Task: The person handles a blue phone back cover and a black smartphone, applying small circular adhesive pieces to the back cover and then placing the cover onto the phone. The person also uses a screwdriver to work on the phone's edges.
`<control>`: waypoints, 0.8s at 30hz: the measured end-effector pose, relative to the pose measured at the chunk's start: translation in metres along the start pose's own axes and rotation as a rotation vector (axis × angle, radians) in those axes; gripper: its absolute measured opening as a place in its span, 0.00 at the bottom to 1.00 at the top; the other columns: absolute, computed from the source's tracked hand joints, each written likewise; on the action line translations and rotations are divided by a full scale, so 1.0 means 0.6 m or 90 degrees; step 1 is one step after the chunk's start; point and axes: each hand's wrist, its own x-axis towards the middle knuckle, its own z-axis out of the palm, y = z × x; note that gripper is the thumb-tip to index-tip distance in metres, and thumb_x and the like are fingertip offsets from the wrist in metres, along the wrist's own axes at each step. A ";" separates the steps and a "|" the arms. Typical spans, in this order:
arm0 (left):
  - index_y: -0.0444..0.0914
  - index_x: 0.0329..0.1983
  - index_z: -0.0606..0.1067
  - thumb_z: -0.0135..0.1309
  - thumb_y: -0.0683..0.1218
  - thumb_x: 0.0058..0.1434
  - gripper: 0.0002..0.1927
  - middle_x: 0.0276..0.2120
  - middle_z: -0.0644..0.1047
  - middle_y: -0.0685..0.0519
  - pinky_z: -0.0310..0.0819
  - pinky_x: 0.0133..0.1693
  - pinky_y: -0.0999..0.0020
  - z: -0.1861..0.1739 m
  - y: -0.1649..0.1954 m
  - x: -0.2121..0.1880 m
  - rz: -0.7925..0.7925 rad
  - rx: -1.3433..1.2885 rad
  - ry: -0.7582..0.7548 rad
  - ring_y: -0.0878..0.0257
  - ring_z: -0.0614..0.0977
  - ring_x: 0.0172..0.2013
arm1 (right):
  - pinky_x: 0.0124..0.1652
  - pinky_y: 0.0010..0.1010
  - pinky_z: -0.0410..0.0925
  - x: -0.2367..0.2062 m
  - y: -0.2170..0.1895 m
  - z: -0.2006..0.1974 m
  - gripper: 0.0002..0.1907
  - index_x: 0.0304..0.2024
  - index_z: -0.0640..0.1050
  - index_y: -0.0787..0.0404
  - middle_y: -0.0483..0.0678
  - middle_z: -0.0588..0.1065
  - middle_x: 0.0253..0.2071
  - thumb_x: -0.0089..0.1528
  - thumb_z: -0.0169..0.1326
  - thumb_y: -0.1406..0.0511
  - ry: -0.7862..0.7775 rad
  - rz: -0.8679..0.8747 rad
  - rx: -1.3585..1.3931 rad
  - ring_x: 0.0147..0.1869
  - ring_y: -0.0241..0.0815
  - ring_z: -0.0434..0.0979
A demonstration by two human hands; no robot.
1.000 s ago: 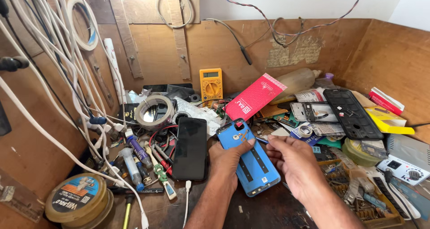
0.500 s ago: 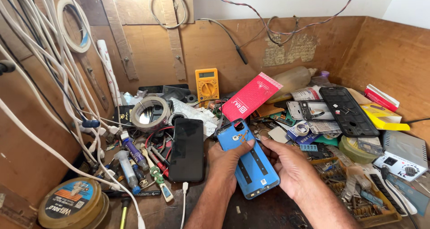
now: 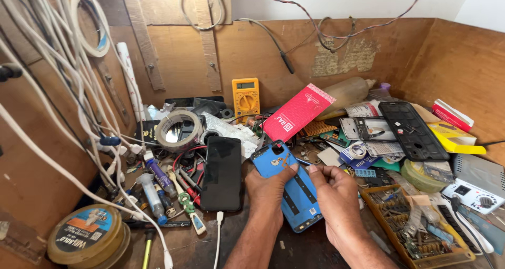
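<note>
A blue plastic phone back cover, a flat rounded rectangle with dark adhesive strips along its inner face, lay near the middle of the table, tilted with its camera-cutout end toward the back wall. The left hand rested on the cover's left edge, its fingers curled over the rim and pressing it down. The right hand gripped the right edge, thumb and forefinger pinched close together near the cover's upper half; whether anything small sat between those fingertips could not be made out.

Just left of the cover lay a black smartphone, glossy screen up, with a white cable end beside its lower edge. Further left, syringes and small screwdrivers lay jumbled together, and a flat round tin of solder wire sat at the near left corner, partly cut off by the frame. A roll of clear tape stood toward the back, near a yellow multimeter leaning on the plywood wall. A red textured card packet rested tilted behind the cover. On the right, a black phone frame lay flat, and a yellow parts tray held tangled metal bits too small to tell apart. White cables hung down the left wall.
</note>
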 end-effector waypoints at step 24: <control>0.30 0.36 0.81 0.68 0.33 0.46 0.13 0.31 0.84 0.45 0.82 0.31 0.62 -0.005 -0.001 0.013 -0.014 -0.003 -0.029 0.59 0.84 0.27 | 0.34 0.23 0.70 0.013 -0.001 0.005 0.11 0.40 0.78 0.70 0.49 0.78 0.32 0.65 0.56 0.65 -0.028 0.017 0.012 0.33 0.32 0.75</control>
